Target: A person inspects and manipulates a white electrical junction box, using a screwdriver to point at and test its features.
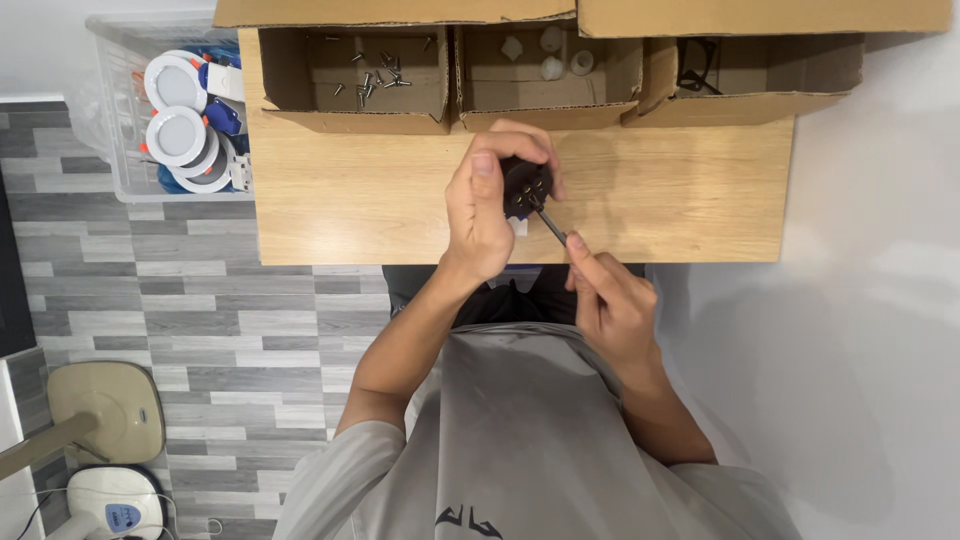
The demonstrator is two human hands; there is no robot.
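- The left hand (487,205), in the centre of the frame, is closed around a small round black fixture part (524,186), fingers curled over its top edge and thumb lying along its near side.
- The right hand (610,300), just below and to the right of centre, grips a thin dark screwdriver (551,224) in a narrow pinch; the handle is hidden in the fingers.
- The screwdriver shaft slants up and to the left, and its tip touches the face of the black part.
- Both hands hover over the near edge of a light wooden tabletop (680,200), which fills the middle band of the frame.
- Along the top of the frame stands a row of open brown cardboard boxes (350,110): the left one holds loose small metal screws (375,78), the middle one a few small white round pieces (552,55), the right one a dark wire-like item (695,75) too small to tell.
- At the upper left, beside the table, a clear plastic bin (120,150) holds round white downlight fixtures (177,135).
- At the lower left, on the grey plank floor (250,330), stands a beige fan base (105,410).
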